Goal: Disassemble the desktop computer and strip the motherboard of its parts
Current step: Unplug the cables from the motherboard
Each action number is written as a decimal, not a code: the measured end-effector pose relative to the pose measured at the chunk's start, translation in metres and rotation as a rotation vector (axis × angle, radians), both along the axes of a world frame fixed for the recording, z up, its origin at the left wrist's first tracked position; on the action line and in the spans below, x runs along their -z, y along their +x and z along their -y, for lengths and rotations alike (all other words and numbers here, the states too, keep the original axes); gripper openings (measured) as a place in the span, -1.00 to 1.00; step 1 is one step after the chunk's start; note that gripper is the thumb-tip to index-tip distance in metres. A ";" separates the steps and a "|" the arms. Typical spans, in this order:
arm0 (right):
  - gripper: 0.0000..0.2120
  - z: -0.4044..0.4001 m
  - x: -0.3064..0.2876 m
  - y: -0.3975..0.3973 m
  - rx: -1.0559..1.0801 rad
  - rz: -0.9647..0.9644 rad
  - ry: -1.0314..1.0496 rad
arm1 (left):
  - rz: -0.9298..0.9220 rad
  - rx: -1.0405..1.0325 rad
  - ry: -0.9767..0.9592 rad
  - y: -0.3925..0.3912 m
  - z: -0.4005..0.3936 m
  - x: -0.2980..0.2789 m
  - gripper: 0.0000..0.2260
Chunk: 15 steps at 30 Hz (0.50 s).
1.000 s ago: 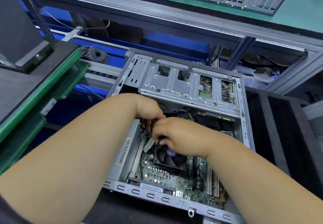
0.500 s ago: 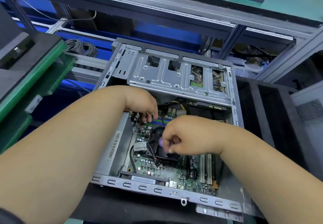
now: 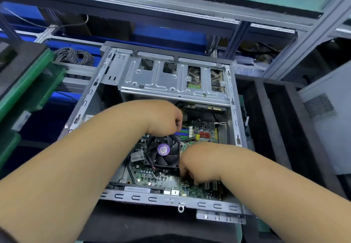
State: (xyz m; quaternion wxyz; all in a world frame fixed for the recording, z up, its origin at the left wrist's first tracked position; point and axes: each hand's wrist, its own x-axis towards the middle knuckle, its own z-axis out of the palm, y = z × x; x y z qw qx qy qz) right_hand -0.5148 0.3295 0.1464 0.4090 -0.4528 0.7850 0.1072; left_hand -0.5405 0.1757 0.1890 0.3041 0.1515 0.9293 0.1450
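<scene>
The desktop case lies open on the bench, side panel off, with the drive cage mounted at its far end. The motherboard sits seated inside, so stripping has, in my judgement, barely begun. The cooler fan remains fitted. Left hand curls at the fan's far edge; right hand curls beside the fan. Neither grasp can be confirmed.

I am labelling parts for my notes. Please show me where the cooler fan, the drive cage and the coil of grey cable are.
cooler fan (image 3: pixel 163 150): head view, on its purple hub sticker.
drive cage (image 3: pixel 171 83): head view, on its flat metal top.
coil of grey cable (image 3: pixel 74 56): head view, on the loops.
</scene>
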 end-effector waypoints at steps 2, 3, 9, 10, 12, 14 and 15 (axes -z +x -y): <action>-0.65 0.003 0.007 0.005 -0.028 -0.046 0.061 | -0.040 -0.022 -0.039 -0.002 -0.009 0.000 -0.74; -0.63 0.005 0.010 0.007 -0.025 -0.058 0.075 | -0.056 -0.050 -0.030 -0.004 -0.011 0.001 -0.74; -0.68 0.009 0.016 0.014 0.073 -0.133 0.071 | -0.075 -0.022 0.048 -0.007 -0.009 0.026 -0.75; -0.70 0.010 0.017 0.017 0.106 -0.137 0.075 | -0.050 0.026 0.027 -0.006 -0.008 0.031 -0.75; -0.76 0.010 0.021 0.022 0.196 -0.175 0.084 | -0.006 0.096 -0.009 -0.006 -0.006 0.037 -0.75; -0.84 0.011 0.023 0.026 0.252 -0.232 0.092 | 0.008 0.102 0.004 -0.007 -0.005 0.038 -0.75; -0.87 0.012 0.023 0.028 0.253 -0.257 0.100 | 0.011 0.097 0.018 -0.008 -0.004 0.038 -0.75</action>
